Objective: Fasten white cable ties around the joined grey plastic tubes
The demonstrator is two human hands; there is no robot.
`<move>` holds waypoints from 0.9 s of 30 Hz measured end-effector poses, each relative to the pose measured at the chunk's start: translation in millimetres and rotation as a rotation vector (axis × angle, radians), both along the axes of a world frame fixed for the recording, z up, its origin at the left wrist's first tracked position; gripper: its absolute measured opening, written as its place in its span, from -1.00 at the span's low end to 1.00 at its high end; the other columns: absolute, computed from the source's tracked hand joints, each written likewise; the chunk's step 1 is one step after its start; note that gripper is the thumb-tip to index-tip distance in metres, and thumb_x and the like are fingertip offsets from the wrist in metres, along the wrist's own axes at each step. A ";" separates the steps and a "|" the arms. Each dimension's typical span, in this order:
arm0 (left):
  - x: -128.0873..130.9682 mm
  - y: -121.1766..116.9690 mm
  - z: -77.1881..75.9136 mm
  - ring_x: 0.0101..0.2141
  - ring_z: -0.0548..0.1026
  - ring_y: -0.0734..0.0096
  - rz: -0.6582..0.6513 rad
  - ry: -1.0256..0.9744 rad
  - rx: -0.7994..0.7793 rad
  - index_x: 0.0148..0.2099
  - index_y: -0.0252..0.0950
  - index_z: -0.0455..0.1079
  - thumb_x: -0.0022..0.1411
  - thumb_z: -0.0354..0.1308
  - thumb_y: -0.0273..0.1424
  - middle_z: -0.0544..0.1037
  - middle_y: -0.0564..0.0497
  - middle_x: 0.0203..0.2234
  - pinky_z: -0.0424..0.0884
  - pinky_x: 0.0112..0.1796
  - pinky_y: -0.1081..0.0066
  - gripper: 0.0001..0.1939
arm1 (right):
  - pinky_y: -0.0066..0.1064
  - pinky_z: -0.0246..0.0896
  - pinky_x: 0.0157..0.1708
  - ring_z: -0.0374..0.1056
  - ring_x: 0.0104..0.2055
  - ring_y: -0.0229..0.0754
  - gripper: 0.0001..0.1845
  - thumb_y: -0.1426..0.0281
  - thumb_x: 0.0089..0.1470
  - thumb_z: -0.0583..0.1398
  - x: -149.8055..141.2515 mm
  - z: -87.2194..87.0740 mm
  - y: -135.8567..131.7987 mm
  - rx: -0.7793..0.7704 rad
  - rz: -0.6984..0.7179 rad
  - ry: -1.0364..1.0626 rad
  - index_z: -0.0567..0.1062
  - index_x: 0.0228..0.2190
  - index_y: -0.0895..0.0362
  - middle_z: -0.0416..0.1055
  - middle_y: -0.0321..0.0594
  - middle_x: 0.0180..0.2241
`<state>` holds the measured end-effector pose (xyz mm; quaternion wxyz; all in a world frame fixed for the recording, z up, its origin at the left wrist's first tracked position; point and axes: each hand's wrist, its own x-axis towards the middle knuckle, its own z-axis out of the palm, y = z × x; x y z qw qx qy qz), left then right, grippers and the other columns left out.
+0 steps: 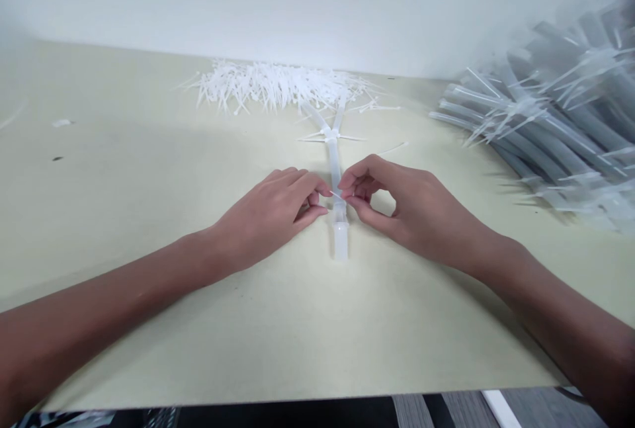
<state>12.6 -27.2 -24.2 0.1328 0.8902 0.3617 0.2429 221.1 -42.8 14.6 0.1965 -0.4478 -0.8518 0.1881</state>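
A translucent Y-shaped tube assembly (335, 162) lies upright in the view on the table, its two branches pointing away from me. White cable ties stick out sideways at its fork. Across the lower tube, just above the wider end piece (340, 243), runs a thin white cable tie (336, 196). My right hand (391, 196) pinches this tie between thumb and fingers at the tube's right side. On the left side, my left hand (282, 210) has its fingers curled at the tie's other end. Its fingertips are close to the tube, and their exact grip is partly hidden.
Behind the tube is a heap of white cable ties (278, 84). A big stack of similar tube assemblies (546, 117), blurred, stands at the right. One loose cable tie (394, 148) lies near my right hand. A white scrap (62, 123) sits at the left, before the wall (317, 4).
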 end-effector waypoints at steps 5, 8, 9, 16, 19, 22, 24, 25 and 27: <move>0.9 -1.0 1.2 -0.28 0.41 0.45 0.035 -0.021 -0.020 -0.12 -0.25 0.29 0.26 0.04 -0.38 0.46 0.08 -0.36 0.31 -0.20 0.39 -0.85 | -0.46 0.22 -0.36 0.34 -0.29 -0.26 -0.82 0.43 0.08 0.10 -0.1 0.8 -0.9 -0.018 -0.005 -0.003 0.34 -0.21 0.10 0.42 -0.28 -0.28; 1.2 -1.1 1.0 -0.28 0.42 0.46 0.054 -0.047 -0.027 -0.11 -0.25 0.29 0.25 0.05 -0.38 0.46 0.08 -0.35 0.32 -0.21 0.41 -0.84 | -0.46 0.21 -0.35 0.34 -0.30 -0.27 -0.83 0.45 0.08 0.10 0.0 1.1 -1.3 -0.007 -0.002 -0.011 0.36 -0.23 0.10 0.43 -0.28 -0.29; 1.2 -1.0 0.8 -0.28 0.42 0.47 0.058 -0.054 -0.027 -0.10 -0.25 0.30 0.25 0.05 -0.38 0.46 0.08 -0.34 0.33 -0.22 0.42 -0.84 | -0.46 0.21 -0.35 0.34 -0.30 -0.27 -0.84 0.45 0.08 0.10 0.0 1.1 -1.3 0.000 -0.002 -0.014 0.36 -0.23 0.10 0.43 -0.28 -0.29; 0.8 -0.8 -0.2 -0.29 0.42 0.49 0.068 -0.065 -0.022 -0.10 -0.24 0.29 0.24 0.07 -0.36 0.46 0.09 -0.32 0.33 -0.26 0.45 -0.83 | -0.49 0.22 -0.34 0.35 -0.31 -0.30 -0.86 0.45 0.09 0.11 -0.6 0.0 -0.6 0.045 0.021 -0.011 0.39 -0.25 0.11 0.44 -0.30 -0.31; 0.7 -0.5 -0.6 -0.28 0.42 0.51 0.065 -0.069 -0.017 -0.10 -0.24 0.29 0.24 0.07 -0.37 0.46 0.09 -0.32 0.33 -0.26 0.48 -0.82 | -0.52 0.21 -0.34 0.34 -0.32 -0.33 -0.87 0.45 0.09 0.12 -0.8 -0.3 -0.6 0.057 0.020 -0.013 0.39 -0.26 0.12 0.44 -0.32 -0.31; 0.6 -0.2 -1.0 -0.28 0.42 0.53 0.066 -0.072 -0.008 -0.09 -0.24 0.30 0.23 0.08 -0.37 0.45 0.10 -0.33 0.32 -0.26 0.49 -0.81 | -0.54 0.21 -0.32 0.34 -0.32 -0.36 -0.87 0.45 0.09 0.13 -0.6 -0.7 -0.7 0.068 0.022 -0.012 0.40 -0.26 0.13 0.44 -0.34 -0.31; 0.5 -0.2 -0.9 -0.29 0.42 0.54 0.068 -0.072 -0.004 -0.09 -0.24 0.30 0.23 0.08 -0.37 0.45 0.10 -0.33 0.32 -0.27 0.50 -0.81 | -0.55 0.21 -0.32 0.34 -0.31 -0.37 -0.86 0.44 0.09 0.13 -0.5 -0.8 -0.7 0.073 0.025 -0.013 0.40 -0.25 0.13 0.44 -0.34 -0.31; 0.5 -0.3 -0.7 -0.29 0.42 0.54 0.069 -0.070 -0.004 -0.09 -0.24 0.30 0.23 0.08 -0.37 0.45 0.10 -0.33 0.32 -0.27 0.50 -0.81 | -0.56 0.20 -0.32 0.34 -0.31 -0.37 -0.87 0.44 0.10 0.13 -0.5 -0.9 -0.7 0.073 0.025 -0.016 0.40 -0.25 0.13 0.44 -0.35 -0.31; 0.7 -0.5 -0.1 -0.29 0.42 0.54 0.072 -0.068 -0.004 -0.09 -0.24 0.30 0.23 0.08 -0.37 0.45 0.11 -0.33 0.32 -0.26 0.51 -0.82 | -0.57 0.19 -0.34 0.33 -0.32 -0.38 -0.87 0.43 0.10 0.13 -0.5 -0.8 -0.7 0.071 0.024 -0.022 0.40 -0.25 0.13 0.44 -0.35 -0.31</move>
